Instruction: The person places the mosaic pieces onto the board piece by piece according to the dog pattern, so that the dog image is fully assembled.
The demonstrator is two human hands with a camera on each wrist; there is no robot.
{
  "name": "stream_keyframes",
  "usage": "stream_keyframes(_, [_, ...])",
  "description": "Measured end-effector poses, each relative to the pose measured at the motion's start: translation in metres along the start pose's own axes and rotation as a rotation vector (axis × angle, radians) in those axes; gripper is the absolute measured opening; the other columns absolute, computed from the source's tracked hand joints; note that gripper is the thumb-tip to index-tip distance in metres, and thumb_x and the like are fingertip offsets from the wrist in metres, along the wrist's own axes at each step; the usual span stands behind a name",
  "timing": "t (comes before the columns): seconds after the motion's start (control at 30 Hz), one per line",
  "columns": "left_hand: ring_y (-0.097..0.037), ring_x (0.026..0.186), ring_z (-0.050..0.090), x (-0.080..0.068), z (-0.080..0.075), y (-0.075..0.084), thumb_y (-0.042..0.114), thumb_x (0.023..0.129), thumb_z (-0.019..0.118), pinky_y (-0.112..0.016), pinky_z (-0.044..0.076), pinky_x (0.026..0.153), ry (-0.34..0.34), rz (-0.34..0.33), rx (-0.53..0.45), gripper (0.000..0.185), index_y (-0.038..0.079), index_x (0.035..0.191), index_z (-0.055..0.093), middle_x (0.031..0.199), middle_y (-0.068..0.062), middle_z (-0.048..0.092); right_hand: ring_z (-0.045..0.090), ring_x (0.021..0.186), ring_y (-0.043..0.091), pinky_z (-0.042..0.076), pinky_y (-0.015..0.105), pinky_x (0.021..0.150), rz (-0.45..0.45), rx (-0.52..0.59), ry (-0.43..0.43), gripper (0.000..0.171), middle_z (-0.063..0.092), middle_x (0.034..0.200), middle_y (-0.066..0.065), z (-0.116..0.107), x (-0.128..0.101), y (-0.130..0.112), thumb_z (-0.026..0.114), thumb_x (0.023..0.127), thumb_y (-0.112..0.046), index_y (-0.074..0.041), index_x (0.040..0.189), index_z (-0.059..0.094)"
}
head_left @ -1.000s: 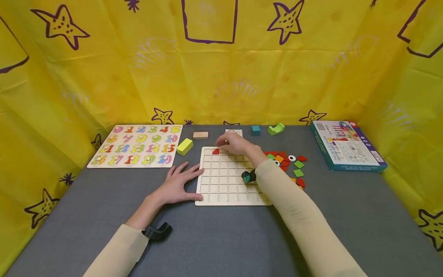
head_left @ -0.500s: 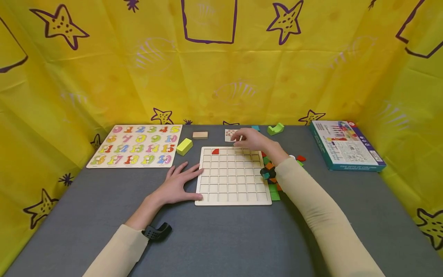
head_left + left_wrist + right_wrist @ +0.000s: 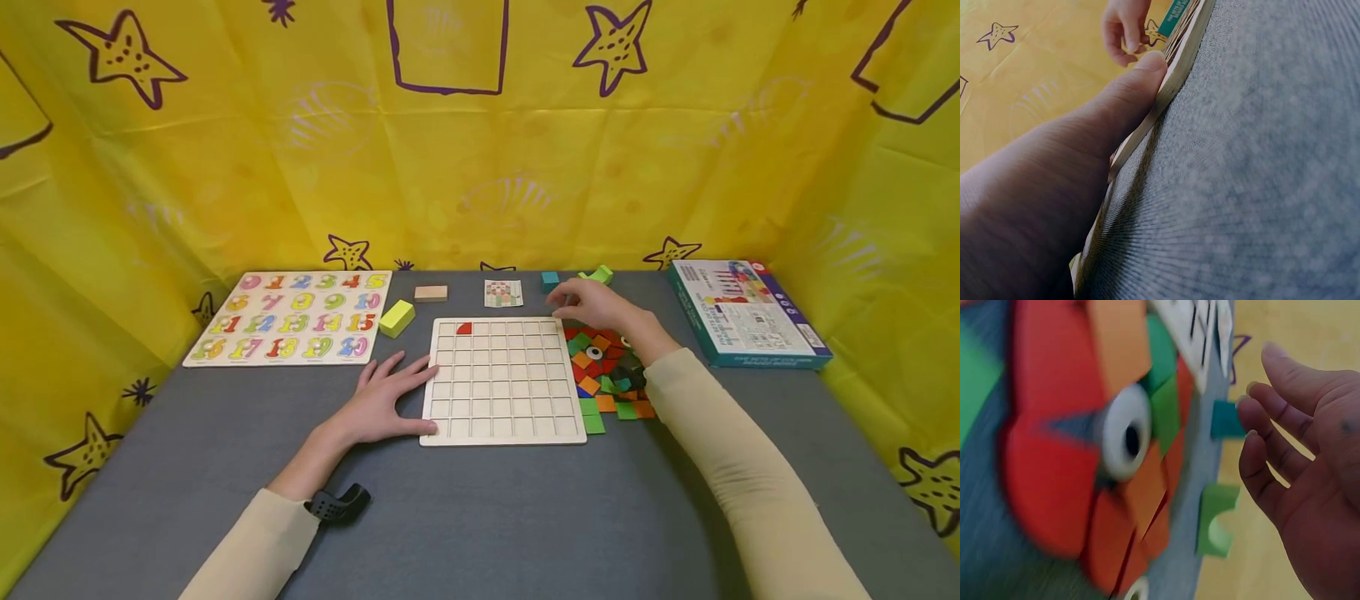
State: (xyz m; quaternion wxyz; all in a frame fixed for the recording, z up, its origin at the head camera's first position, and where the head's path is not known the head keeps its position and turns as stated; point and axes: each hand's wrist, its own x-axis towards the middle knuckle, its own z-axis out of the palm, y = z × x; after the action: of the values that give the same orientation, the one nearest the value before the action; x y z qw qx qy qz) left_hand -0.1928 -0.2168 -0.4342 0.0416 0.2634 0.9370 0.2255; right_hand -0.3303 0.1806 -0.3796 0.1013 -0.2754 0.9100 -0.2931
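Note:
A wooden grid board (image 3: 502, 392) lies at the middle of the grey table, with one red piece (image 3: 465, 328) in its top row. My left hand (image 3: 393, 392) rests flat beside the board's left edge; in the left wrist view its thumb (image 3: 1147, 65) presses against that edge (image 3: 1169, 94). My right hand (image 3: 583, 302) hovers open and holds nothing, just past the board's far right corner, above a pile of coloured tiles (image 3: 607, 375). In the right wrist view its fingers (image 3: 1266, 450) are spread loosely over red tiles (image 3: 1054, 481) and a white eye piece (image 3: 1124, 434).
A teal cube (image 3: 551, 281) and a green arch block (image 3: 598, 275) sit just beyond the right hand. A pattern card (image 3: 503, 292), a wooden block (image 3: 431, 292), a yellow block (image 3: 397, 317) and a number puzzle (image 3: 288, 315) lie to the left. A boxed game (image 3: 746, 312) stands right.
My right hand has left the red piece on the board and moved right, from the top row to above the tile pile. The left hand has stayed put.

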Motion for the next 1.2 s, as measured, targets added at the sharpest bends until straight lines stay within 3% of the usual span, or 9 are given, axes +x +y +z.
stream_keyframes(0.63, [-0.040,0.151,0.012,0.001,0.001,-0.001,0.070,0.078,0.074,-0.066,-0.002,0.113,-0.002,0.004,-0.003,0.096,0.024,0.157,0.042,0.163,0.002,0.031,0.060,0.103,0.032,0.048,0.051,0.093,0.123,-0.075,0.025,0.024,0.067,0.114,0.014,-0.013,-0.040,0.044,0.068,0.098,-0.011,-0.001,0.119,0.069])
stream_keyframes(0.87, [-0.040,0.150,0.012,0.001,0.000,-0.002,0.070,0.078,0.073,-0.066,-0.002,0.112,0.000,0.005,0.000,0.096,0.024,0.156,0.042,0.163,0.001,0.031,0.059,0.098,0.030,0.049,0.049,0.090,0.179,-0.078,-0.009,0.026,0.068,0.110,0.013,-0.018,-0.051,0.050,0.071,0.097,-0.015,0.000,0.118,0.069])
stream_keyframes(1.2, [-0.040,0.151,0.012,0.000,0.000,-0.002,0.069,0.078,0.074,-0.066,-0.002,0.113,0.001,0.009,-0.001,0.096,0.024,0.156,0.042,0.163,0.002,0.031,0.058,0.088,0.027,0.049,0.044,0.082,0.181,-0.096,-0.005,0.028,0.068,0.100,0.011,-0.018,-0.058,0.053,0.072,0.095,-0.018,0.002,0.115,0.069])
